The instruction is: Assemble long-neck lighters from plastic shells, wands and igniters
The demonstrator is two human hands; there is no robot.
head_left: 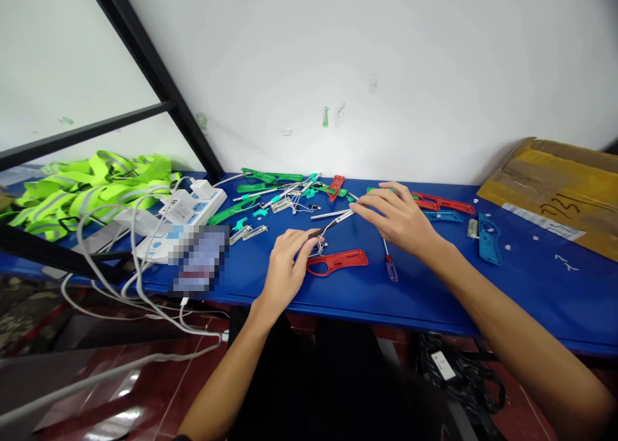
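My left hand (284, 270) pinches the dark end of a slim metal tube (342, 217), with a thin white wire beside it. At the tube's other end, the fingertips of my right hand (396, 219) are closed together. A red plastic casing half (346, 260) with a loop handle lies just below the tube, close to my left fingers. Under my right hand a screwdriver (391, 270) with a clear purple handle rests on the blue table (434, 299). Beyond my hands are green casing halves (234, 209), wires and more metal tubes in a loose pile.
At the left are a white power strip (205, 206), a phone (200, 261) with a cable, and neon-yellow straps (96, 193) behind a black frame (149, 61). Red casing pieces (449, 204), a blue casing half (489, 240) and a cardboard box (555, 190) are at the right.
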